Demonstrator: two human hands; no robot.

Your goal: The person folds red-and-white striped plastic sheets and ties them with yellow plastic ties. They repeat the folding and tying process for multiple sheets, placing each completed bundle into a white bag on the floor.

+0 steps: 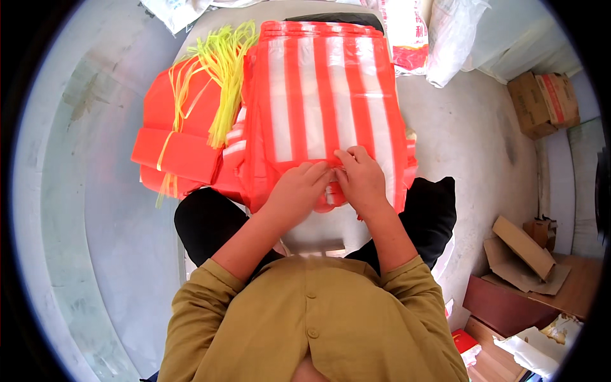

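In front of me lies a stack of red-and-white striped plastic bags [326,95], flat on a low surface. My left hand [299,188] and my right hand [361,178] meet at the near edge of the stack. Both have their fingers closed in a pinch on the red plastic of the bag edge, the fingertips almost touching. A crumpled bit of red and clear plastic hangs just below them. To the left sits a folded red bundle [184,156], bound with a yellow strip. A bunch of yellow plastic strips [230,83] is draped over its top.
White printed sacks [407,32] and a clear plastic bag [453,38] stand beyond the stack. Cardboard boxes [541,105] are at the far right. Opened cardboard [525,258] rests on a wooden piece of furniture at the lower right. My knees flank the low surface.
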